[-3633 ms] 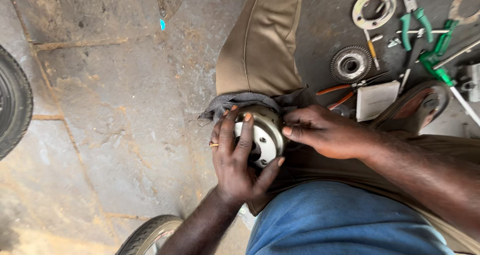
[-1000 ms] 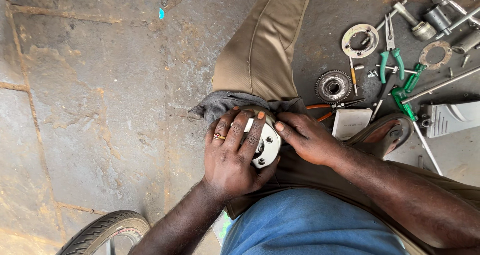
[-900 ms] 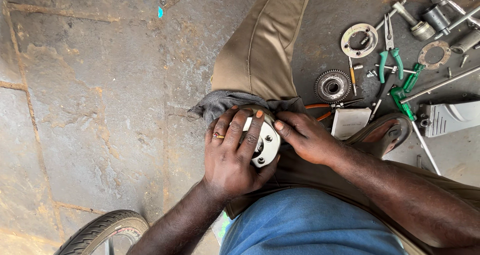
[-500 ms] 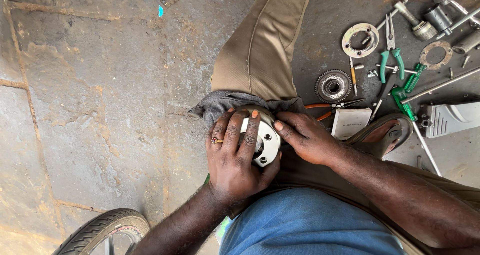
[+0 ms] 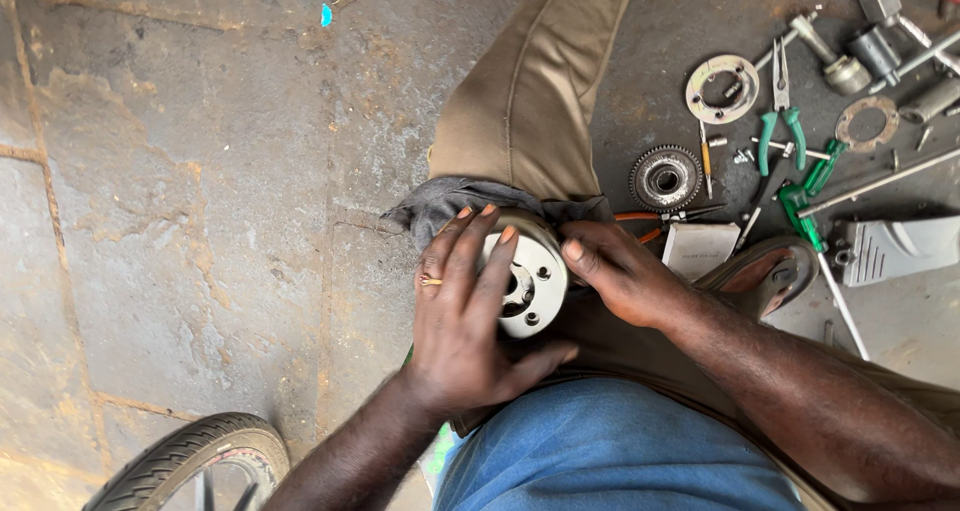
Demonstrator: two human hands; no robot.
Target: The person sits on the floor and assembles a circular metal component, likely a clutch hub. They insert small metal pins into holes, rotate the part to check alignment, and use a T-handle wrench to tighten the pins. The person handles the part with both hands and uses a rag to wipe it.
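At the lower left edge a tyre [image 5: 190, 461] curves into view, well away from the fingers, on the stained concrete floor [image 5: 180, 191]. The left hand [image 5: 470, 316] lies spread over a round metal hub [image 5: 530, 276], its fingers [image 5: 468, 246] draped across the pale drilled face and the thumb hooked under the lower rim, so the hand grips the part rather than resting on it. The hub sits on the person's lap against the tan trouser leg [image 5: 530, 101], with a grey rag [image 5: 440, 206] bunched just beyond the fingertips. The right hand [image 5: 620, 271] closes on the hub's right edge, thumb pressed at the rim. The part looks like solid machined metal: probably heavy for its size, rigid, and possibly slick with grease, so the outer rim seems the surest place to hold, with the rag adding friction. To the right of the right hand's fingers, loose on the ground, lie a toothed gear [image 5: 665, 179], a flat metal ring [image 5: 722, 89], green-handled pliers [image 5: 780, 121] and a grey casing [image 5: 895, 251]. No box or tray holds these parts, as far as can be seen.
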